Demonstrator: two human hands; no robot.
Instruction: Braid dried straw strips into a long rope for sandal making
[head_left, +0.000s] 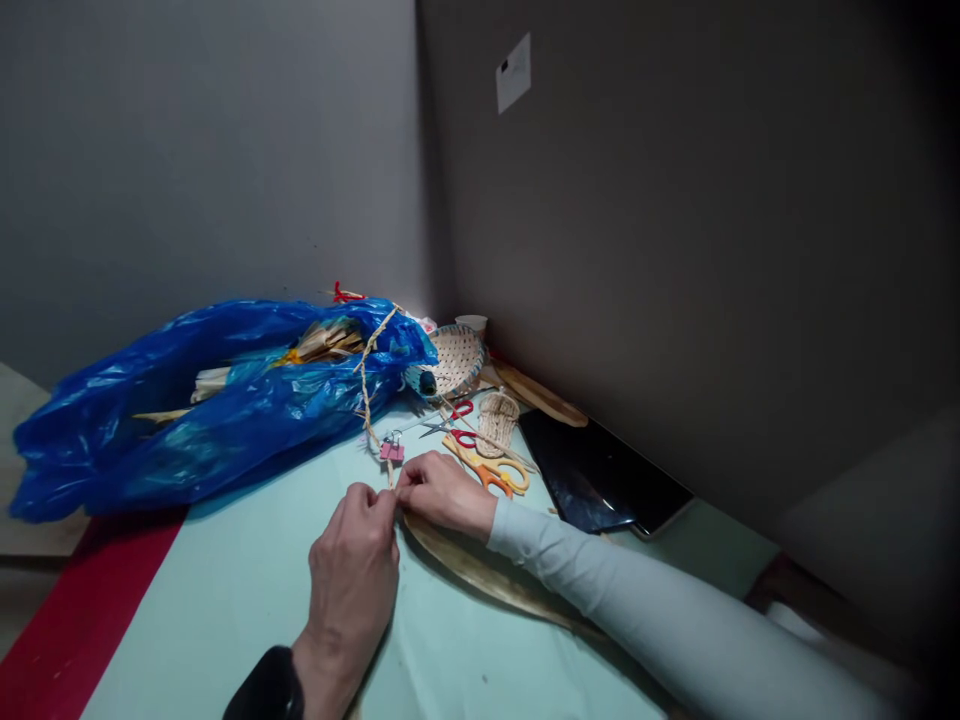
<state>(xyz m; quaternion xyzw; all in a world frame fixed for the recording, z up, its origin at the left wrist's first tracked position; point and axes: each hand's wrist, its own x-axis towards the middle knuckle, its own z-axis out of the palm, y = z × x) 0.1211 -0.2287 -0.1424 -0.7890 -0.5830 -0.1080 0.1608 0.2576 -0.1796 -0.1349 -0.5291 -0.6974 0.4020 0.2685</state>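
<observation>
My left hand (354,570) and my right hand (446,493) meet over the table, fingertips pinched close together at the lower end of a braided cord (365,385) of pale dried plant fibre. Just above the fingers, a pink binder clip (391,453) grips the cord. From there the braid runs up over the blue bag. A long, dry leaf strip (480,578) curves from the right fingers down under my right forearm. My fingers cover the exact spot where cord and strip come together. A black band circles the left wrist.
A blue plastic bag (225,440) holding dried husks (330,342) lies at left. Orange-handled scissors (495,475), red-handled scissors (463,438), a small woven piece (498,422) and a round woven basket (459,358) sit beyond my right hand. A black tablet (600,470) rests by the wall.
</observation>
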